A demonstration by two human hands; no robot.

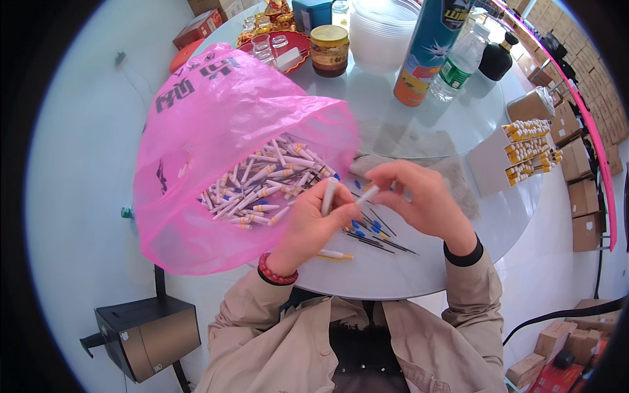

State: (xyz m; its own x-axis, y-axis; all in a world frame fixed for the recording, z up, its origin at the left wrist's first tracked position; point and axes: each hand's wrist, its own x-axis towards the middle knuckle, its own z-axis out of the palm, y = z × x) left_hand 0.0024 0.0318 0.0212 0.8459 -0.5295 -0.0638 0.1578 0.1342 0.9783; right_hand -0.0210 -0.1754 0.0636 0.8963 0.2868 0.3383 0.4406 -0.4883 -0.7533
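Clock centred on our hands. Our left hand point(306, 219) is wrapped around a white tube point(329, 196), which stands up out of the fist, tilted slightly. Our right hand point(422, 202) is clamped thumb-to-finger on a short white piece point(367, 195), slanted; its lower end is beside our left thumb, can't tell if touching. Hands near each other, both over the table point(367, 281).

At 9 to 10 we have the pink bag point(216, 114), mouth toward us, heaped with white barrels point(262, 190), many yellow-banded. At 5 to 6, blue-tipped black rods point(376, 224) lie loose, roughly fanned. One yellow-and-white pen point(335, 254) lies at 7, just beside the left wrist.

Grey cloth point(462, 187) at 2 to 3, partly behind our right hand; past it, a white box point(491, 160) with rows of yellow-and-white sticks point(527, 150). Spray can point(426, 56) at 1.
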